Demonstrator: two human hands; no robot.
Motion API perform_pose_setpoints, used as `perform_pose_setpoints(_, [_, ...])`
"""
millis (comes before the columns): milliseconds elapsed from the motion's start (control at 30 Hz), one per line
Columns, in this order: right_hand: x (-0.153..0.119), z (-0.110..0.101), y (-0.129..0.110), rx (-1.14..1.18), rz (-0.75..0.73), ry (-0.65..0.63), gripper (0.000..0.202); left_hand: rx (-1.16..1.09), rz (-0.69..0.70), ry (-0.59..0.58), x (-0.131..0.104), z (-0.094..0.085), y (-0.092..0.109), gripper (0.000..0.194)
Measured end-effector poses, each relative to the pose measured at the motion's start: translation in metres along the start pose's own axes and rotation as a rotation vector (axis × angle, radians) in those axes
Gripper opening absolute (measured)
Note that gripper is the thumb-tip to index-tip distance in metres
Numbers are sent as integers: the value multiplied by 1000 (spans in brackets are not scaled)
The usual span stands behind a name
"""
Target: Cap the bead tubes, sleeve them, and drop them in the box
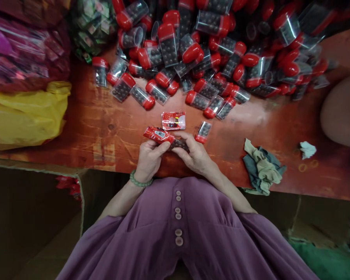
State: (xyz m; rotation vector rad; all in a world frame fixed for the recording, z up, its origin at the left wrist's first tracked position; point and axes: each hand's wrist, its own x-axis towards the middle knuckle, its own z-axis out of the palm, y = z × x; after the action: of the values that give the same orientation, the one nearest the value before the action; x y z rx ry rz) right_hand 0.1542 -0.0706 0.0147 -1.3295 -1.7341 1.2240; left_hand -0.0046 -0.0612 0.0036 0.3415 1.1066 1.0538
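Hands: left hand [148, 156] and right hand [194, 153] both closed on one red-wrapped tube [159, 135], over the table [84, 128] edge.
Tubes: clear, red-capped, filled with dark beads; heap [210, 50] too many to count.
Nearby: one loose tube [203, 132] beside right fingers; one red label [173, 120] just beyond.
Cloth: one crumpled rag [262, 167], right.

Dim overall, with soft overhead light falling on the table [280, 116]; brightest patch a pale sheen right of centre. Small glints on the clear tubes [192, 50] at the top. Deep shadow below the table edge and in the lower left corner. Strong wide-angle bending at the edges, table edge curved. Corners darkened. Bags [26, 77] at far left smeared and soft. Centre reasonably sharp, fine print unreadable. Colours heavy in red.
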Motion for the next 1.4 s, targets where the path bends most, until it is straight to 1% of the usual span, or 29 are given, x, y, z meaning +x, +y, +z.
perform_pose_setpoints(67, [0,2,2,-34,-31,11,37,-5,12,9,1,1,-1,30])
perform_pose_setpoints(133, [0,4,3,-3,-40,20,39,-2,32,-4,2,1,-2,30])
perform_pose_setpoints(267, [0,8,2,113,37,77,38,76,86,-45,2,-3,-5,24])
perform_pose_setpoints(333, [1,11,3,205,98,69,38,151,94,-107,2,-6,-6,22])
perform_pose_setpoints(400, [2,14,5,347,145,40,39,215,86,-171,2,-10,-5,23])
perform_pose_setpoints(433, [2,15,5,414,159,32,40,230,79,-189,2,-10,-4,25])
perform_pose_setpoints(500, [4,17,6,483,177,25,41,207,85,-179,3,-9,-1,30])
perform_pose_setpoints(600, [5,16,3,443,182,20,41,107,130,-88,3,-2,3,37])
perform_pose_setpoints(700, [5,12,2,303,122,24,43,75,132,-20,4,4,5,34])
perform_pose_setpoints(800, [5,10,3,151,31,28,46,74,100,-25,4,5,3,33])
perform_pose_setpoints(867, [6,11,4,108,15,19,47,68,87,-33,4,5,1,34])
perform_pose_setpoints(1000, [8,12,2,131,61,9,47,44,83,-26,4,4,3,34])
perform_pose_setpoints(1100, [8,9,-2,120,21,-10,47,24,89,-16,5,2,8,33])
perform_pose_setpoints(1167, [7,8,-4,123,9,-36,42,4,107,-4,7,0,10,32])
perform_pose_setpoints(1233, [6,8,-4,157,45,-33,37,-3,115,-2,7,0,9,32])
perform_pose_setpoints(1333, [4,12,-1,243,110,0,39,31,48,-47,6,4,4,35])
perform_pose_setpoints(1400, [4,15,1,301,125,4,42,43,0,-76,4,6,1,38])
